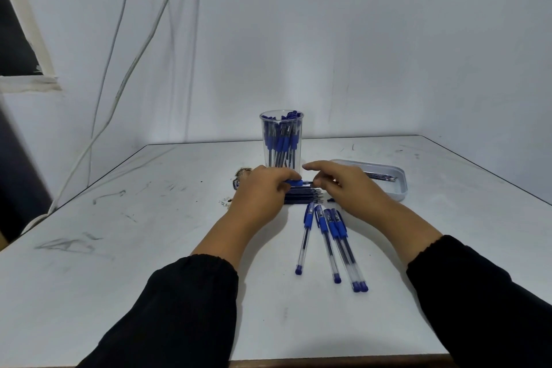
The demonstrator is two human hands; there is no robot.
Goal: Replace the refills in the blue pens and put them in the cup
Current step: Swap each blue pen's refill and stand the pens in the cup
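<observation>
left hand: fingers curled round the blue grip end of a blue pen, held level just in front of the cup, likely to steady the barrel.
right hand: thumb and fingers pinched narrow at the pen's tip end, index finger lifted; looks like unscrewing the tip or drawing the refill, can't tell which.
clear plastic cup: 12 o'clock of the hands, upright, packed with blue pens, presumably the finished ones.
loose dark refills: bundle flat on the white tabletop directly under the hands, close for quick swaps.
four capped clear-barrel blue pens: fanned at 6 o'clock of the right hand, caps toward the cup; likely the queue not yet done.
shallow white plastic tray: 3 o'clock of the cup, a few thin refills inside; old or new, can't tell.
hidden: the held pen's barrel is mostly covered by the hands; the refill bundle's left end sits behind the left hand.
unclear: small brownish item at 9 o'clock of the left hand, unidentifiable.
</observation>
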